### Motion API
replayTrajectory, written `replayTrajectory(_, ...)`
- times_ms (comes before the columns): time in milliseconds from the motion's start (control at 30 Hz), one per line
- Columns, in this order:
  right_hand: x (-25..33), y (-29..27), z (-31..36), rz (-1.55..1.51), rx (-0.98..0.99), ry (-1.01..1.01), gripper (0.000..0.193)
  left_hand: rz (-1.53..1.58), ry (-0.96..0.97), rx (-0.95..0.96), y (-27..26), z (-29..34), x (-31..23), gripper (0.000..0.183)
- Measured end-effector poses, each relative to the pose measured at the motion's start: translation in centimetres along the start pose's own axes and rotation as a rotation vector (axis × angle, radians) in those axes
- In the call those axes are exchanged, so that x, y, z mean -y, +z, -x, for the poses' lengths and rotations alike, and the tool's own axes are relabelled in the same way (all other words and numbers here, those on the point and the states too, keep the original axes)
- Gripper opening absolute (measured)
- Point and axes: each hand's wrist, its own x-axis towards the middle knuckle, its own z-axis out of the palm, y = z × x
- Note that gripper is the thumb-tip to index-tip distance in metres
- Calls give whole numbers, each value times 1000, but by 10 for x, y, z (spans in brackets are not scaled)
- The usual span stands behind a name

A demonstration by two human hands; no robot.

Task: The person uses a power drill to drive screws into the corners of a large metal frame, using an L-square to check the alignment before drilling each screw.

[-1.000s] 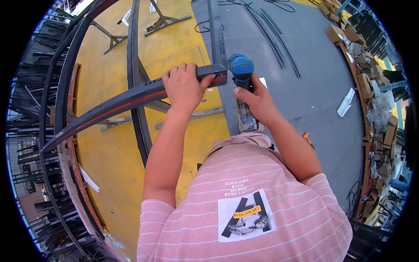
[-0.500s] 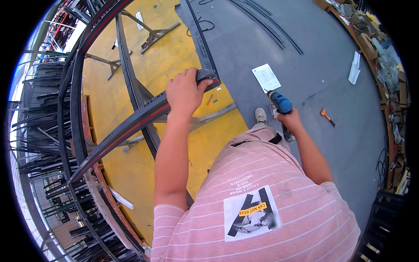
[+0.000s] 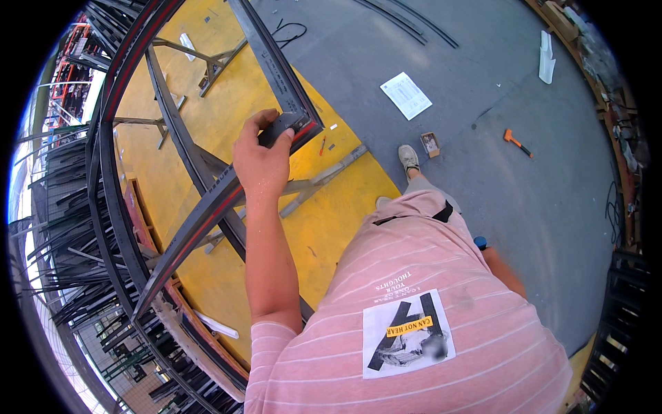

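My left hand [image 3: 265,155] is closed around the corner of a large dark grey frame [image 3: 207,207] with a red stripe along its profile. Its thumb presses near the corner joint and the fingers curl over the far side. Low at my right side, my right hand [image 3: 491,258] is mostly hidden by my shirt and blurred. The blue end of a cordless drill [image 3: 480,243] pokes out beside it; the rest of that tool is out of sight.
Metal trestle legs [image 3: 324,176] stand under the frame on yellow flooring. On the grey floor lie a printed sheet [image 3: 407,95], a small open box [image 3: 429,145], an orange hammer [image 3: 517,142] and a white strip [image 3: 547,58]. Dark profiles [image 3: 69,276] are stacked at left.
My right hand has drawn the drill back and down beside my body, uncovering the small box. My left hand keeps its hold at the frame corner, its fingers shifted slightly, while the view has moved.
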Motion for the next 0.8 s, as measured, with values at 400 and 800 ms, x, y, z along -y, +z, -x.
replayTrajectory(400,43,-49,-28,-315,-194,-280,45,2014,-919,321,135,21,104,36)
replayTrajectory(800,102,-202,-35,-336,-161,-286,40,2595,-592,635,156,-36,107,50)
